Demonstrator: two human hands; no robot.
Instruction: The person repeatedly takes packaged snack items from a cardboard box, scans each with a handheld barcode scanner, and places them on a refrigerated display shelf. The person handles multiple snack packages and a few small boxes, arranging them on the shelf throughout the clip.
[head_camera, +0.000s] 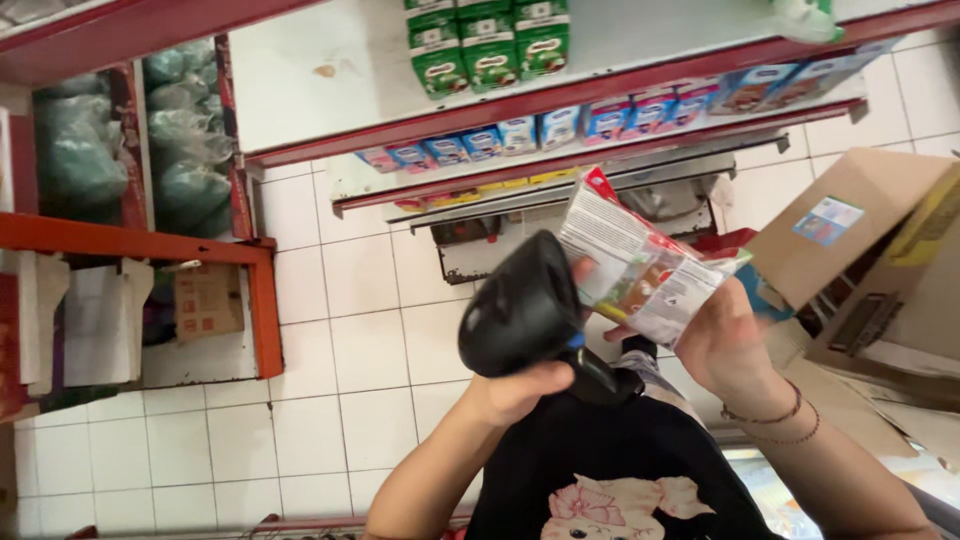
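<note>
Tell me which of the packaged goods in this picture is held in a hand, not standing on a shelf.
The white and red packet in the right hand. The green cartons and blue boxes stand on the shelves, untouched. The left hand holds a black scanner.

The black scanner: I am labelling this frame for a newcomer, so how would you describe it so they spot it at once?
Start at the red-edged shelves over the white tile floor, then drop to the two hands in the foreground. The scanner is the bulky black handheld device in the left hand, its head aimed at the printed packet in the right hand. Nothing else nearby is solid glossy black.
</note>
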